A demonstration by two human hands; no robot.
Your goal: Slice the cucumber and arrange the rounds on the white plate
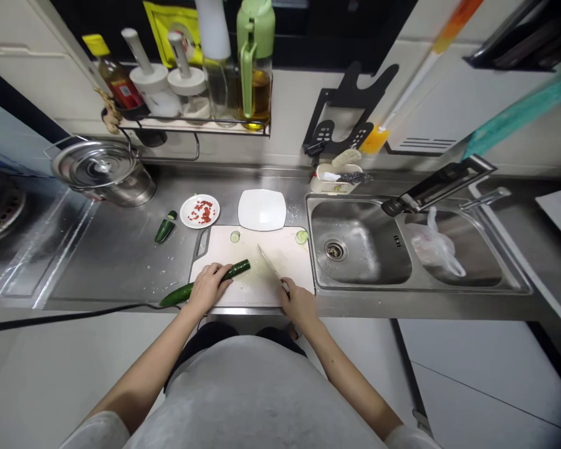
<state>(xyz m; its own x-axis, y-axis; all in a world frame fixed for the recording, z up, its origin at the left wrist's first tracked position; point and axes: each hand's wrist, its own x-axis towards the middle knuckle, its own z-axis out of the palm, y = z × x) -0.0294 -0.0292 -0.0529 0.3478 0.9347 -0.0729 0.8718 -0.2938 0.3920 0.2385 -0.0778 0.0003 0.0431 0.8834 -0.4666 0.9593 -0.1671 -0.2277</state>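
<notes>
1. Well, in the head view the brushed, water-flecked stainless-steel counter (121, 262) carries a pale rectangular cutting board (257, 293) with a grey handle at its left end. Behind the board I see a smooth, square-cornered white plate (262, 210) and a round white plate (186, 212) scattered with small red pieces (206, 214).

2. On the rack, a dark glass bottle with a yellow cap (124, 87) wears a red label; its writing is too small for me to read.

3. As for the long dark-green cucumber (237, 269), it lies slantwise over the board's left part, skin glossy, right end blunt, tapered left end reaching past the board onto the counter. A pale round slice (235, 237) sits near the board's back edge, and a dark-green cucumber chunk (165, 231) lies on the counter.

4. The person's left hand (209, 288) curls over the cucumber, gripping it; the right hand (299, 304) is wrapped round the handle of a narrow steel-bladed knife (270, 263), its blade apart from the cucumber.
</notes>
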